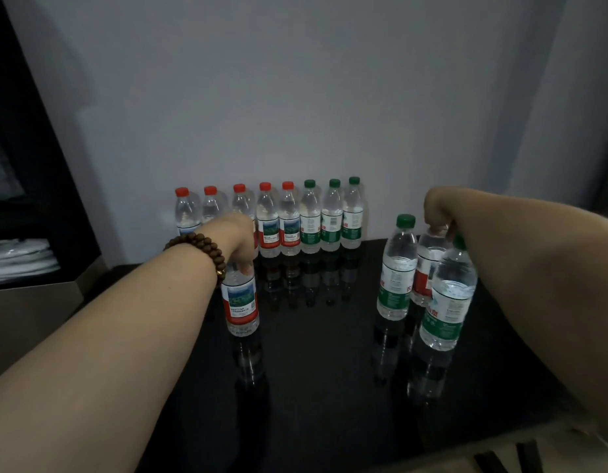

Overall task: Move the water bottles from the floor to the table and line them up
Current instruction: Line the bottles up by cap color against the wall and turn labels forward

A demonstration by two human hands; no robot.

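Note:
A row of several water bottles [288, 220] stands along the back edge of the glossy black table [323, 387], red-capped on the left, green-capped on the right. My left hand [239, 238], with a bead bracelet on the wrist, grips the top of a red-label bottle [240, 302] standing on the table in front of the row. My right hand [439, 208] holds the tops of two bottles: a red-label one [427, 268] and a green-label one [447, 302]. A free green-capped bottle [396, 268] stands just left of them.
A pale wall [295, 97] rises right behind the row. A dark cabinet [29, 165] with white folded items stands at the left, beside a grey metal surface [33, 302]. The table's front edge shows at the bottom right.

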